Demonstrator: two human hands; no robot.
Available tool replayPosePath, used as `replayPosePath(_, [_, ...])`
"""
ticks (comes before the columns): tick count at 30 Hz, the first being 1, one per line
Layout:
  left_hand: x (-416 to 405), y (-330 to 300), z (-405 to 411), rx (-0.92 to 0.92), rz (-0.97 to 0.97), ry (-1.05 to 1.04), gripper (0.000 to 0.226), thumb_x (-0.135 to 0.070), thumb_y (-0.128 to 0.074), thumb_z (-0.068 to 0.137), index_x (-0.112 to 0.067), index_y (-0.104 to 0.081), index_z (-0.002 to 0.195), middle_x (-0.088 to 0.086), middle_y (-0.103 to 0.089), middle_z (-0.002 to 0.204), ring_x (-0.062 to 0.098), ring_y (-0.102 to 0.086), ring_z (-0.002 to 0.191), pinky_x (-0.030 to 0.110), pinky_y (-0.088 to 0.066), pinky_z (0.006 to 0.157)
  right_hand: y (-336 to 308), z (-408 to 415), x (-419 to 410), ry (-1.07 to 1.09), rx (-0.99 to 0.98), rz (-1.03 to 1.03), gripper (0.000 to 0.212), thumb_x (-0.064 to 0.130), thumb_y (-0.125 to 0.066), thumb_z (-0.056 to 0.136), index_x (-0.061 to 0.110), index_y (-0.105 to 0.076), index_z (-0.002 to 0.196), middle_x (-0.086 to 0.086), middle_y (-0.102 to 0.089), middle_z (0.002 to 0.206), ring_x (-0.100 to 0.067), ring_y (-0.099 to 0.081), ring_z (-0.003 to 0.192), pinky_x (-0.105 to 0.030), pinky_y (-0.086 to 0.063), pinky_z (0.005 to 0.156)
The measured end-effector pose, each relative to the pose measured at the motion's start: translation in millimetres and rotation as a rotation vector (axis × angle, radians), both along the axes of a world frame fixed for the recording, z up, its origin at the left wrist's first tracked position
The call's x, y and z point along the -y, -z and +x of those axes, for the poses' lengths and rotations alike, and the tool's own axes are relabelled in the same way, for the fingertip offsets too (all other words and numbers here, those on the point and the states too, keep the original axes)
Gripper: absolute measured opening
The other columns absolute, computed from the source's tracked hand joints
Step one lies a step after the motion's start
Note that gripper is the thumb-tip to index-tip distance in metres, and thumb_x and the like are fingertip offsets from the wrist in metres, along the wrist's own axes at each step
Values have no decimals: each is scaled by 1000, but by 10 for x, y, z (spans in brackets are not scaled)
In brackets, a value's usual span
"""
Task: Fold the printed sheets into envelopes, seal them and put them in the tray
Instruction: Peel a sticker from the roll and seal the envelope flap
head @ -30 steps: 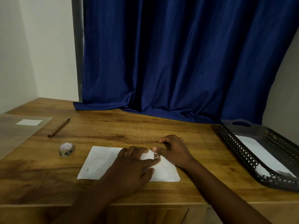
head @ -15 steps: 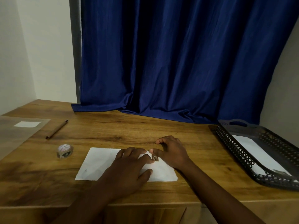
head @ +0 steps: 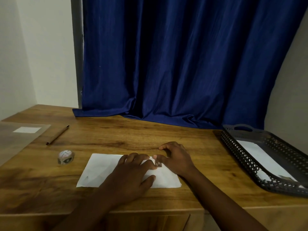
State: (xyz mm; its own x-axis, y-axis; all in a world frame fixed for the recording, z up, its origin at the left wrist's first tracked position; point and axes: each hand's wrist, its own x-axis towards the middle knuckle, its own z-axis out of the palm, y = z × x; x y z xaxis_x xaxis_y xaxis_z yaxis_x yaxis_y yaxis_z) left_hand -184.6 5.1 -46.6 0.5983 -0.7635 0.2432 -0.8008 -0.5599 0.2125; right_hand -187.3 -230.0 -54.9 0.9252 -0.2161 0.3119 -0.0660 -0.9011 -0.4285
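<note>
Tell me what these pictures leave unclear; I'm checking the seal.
Head view only:
- White folded paper envelope: middle hidden under left hand.
- Small patterned tape piece: design too small; right hand beside it.
- Dark perforated plastic tray: cut off by right edge.

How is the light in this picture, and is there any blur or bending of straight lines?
Head view: dim, warm light; the curtain folds sink into near black; both hands, left and right, are dark but sharp on the white envelope; the wide lens bows the tray and the wall edge at right.
</note>
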Motion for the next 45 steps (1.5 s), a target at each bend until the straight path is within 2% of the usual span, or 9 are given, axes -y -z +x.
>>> replayPosePath(4, [0, 30, 9, -4, -10, 4, 45, -62, -35, 99, -45, -42, 139, -17, -27, 158, 7, -20, 144, 37, -17, 121, 22, 14, 10, 26, 23, 0, 49, 71, -61, 80, 39, -64, 116, 15, -59, 127, -12, -48, 121, -36, -42, 101])
replayPosePath(12, [1, 68, 52, -4, -14, 1, 47, -65, -33, 97, -46, -42, 139, -17, -28, 158, 8, -20, 144, 38, -17, 120, 17, -33, 43, -43, -21, -3, 73, 85, -53, 68, 39, -63, 124, 16, -56, 133, -10, -45, 124, -33, -37, 101])
replayPosePath(21, [3, 58, 35, -2, -10, -7, 48, -65, -32, 97, -46, -41, 140, -17, -28, 158, 8, -20, 145, 37, -17, 120, -12, -59, 15, -22, -18, 22, 55, 72, -57, 81, 37, -65, 123, 16, -58, 132, -9, -46, 125, -32, -38, 103])
replayPosePath(25, [3, 52, 27, -14, -23, -7, 48, -65, -33, 96, -47, -40, 140, -17, -28, 157, 8, -20, 144, 39, -18, 121, -29, -166, 38, -122, -85, -39, 76, 83, -48, 76, 37, -58, 136, 12, -49, 147, -9, -38, 138, -29, -28, 109])
replayPosePath(29, [3, 62, 35, 4, -35, -8, 48, -65, -33, 95, -47, -40, 138, -17, -30, 156, 8, -22, 143, 39, -19, 121, -48, -240, 6, -149, -135, -65, 68, 70, -53, 88, 36, -47, 146, 6, -36, 160, -10, -27, 148, -32, -18, 118])
replayPosePath(36, [0, 63, 19, 8, -71, -103, 64, -74, -36, 88, -42, -36, 143, -9, -25, 161, 15, -18, 148, 41, -18, 122, -49, -459, 75, -235, -120, 212, 68, 65, -70, 79, 47, -48, 141, 30, -42, 142, 12, -37, 132, -18, -36, 107])
replayPosePath(39, [5, 49, 23, 13, -58, -179, 83, -80, -37, 83, -34, -24, 152, -6, -27, 161, 17, -23, 148, 48, -16, 124, -93, -471, 51, -191, -90, 415, 42, 53, -68, 88, 57, -52, 127, 41, -46, 130, 25, -42, 119, -2, -39, 88])
replayPosePath(42, [15, 40, 19, -5, -79, -195, 91, -81, -40, 83, -30, -18, 155, -6, -32, 159, 16, -30, 145, 47, -20, 123, -148, -446, 44, -172, -57, 532, 30, 34, -63, 97, 53, -54, 119, 33, -57, 123, 26, -50, 108, 3, -42, 79])
replayPosePath(45, [27, 32, -1, 17, -104, -174, 91, -79, -42, 82, -31, -16, 155, -6, -32, 158, 16, -29, 144, 47, -19, 123, -245, -425, 45, -192, -64, 668, 27, 23, -59, 100, 37, -58, 124, 17, -66, 118, 13, -62, 103, -4, -48, 78])
